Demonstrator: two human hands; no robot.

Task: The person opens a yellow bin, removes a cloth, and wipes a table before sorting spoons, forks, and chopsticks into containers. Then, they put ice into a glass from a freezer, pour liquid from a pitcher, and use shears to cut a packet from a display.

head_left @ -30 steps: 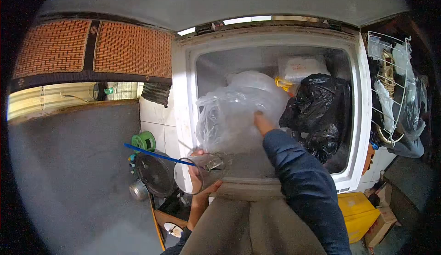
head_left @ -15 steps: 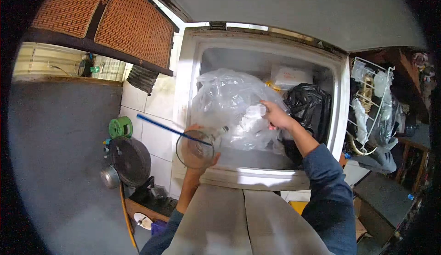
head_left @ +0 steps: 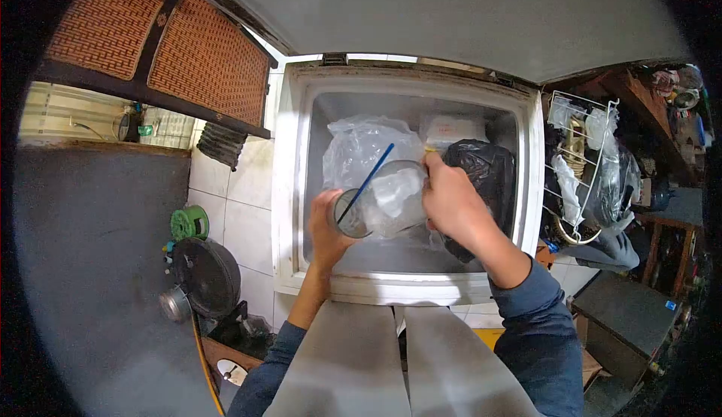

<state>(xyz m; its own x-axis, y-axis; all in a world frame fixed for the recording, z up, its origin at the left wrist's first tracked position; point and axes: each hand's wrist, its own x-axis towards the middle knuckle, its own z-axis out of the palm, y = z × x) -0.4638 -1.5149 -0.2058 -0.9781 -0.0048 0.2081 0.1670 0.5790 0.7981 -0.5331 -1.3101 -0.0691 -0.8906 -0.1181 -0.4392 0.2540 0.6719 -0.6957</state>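
Note:
My left hand (head_left: pixel 329 229) is wrapped around the lower end of a clear glass (head_left: pixel 355 215). The glass leans with its wide end toward the right, and a blue straw (head_left: pixel 374 170) sticks up out of it. My right hand (head_left: pixel 455 199) is closed at the wide end of the glass, fingers curled; what it holds, if anything, I cannot make out. A whitish, ice-like piece (head_left: pixel 395 191) shows in or behind the glass. Below, in the open chest freezer (head_left: pixel 301 169), lies a clear plastic bag (head_left: pixel 368 142), partly covered by the glass.
Beside the clear bag are a black plastic bag (head_left: pixel 485 169) and a white package (head_left: pixel 453 127). The raised lid (head_left: pixel 451 11) stands behind the freezer. To the right hangs a white wire rack (head_left: pixel 583 169); a black pan (head_left: pixel 207 270) and green container (head_left: pixel 189 223) are at left.
My left hand has moved right with the glass, tipping it; the straw now points up and right. My right hand has come off the clear bag to the glass, and the bag has sunk lower.

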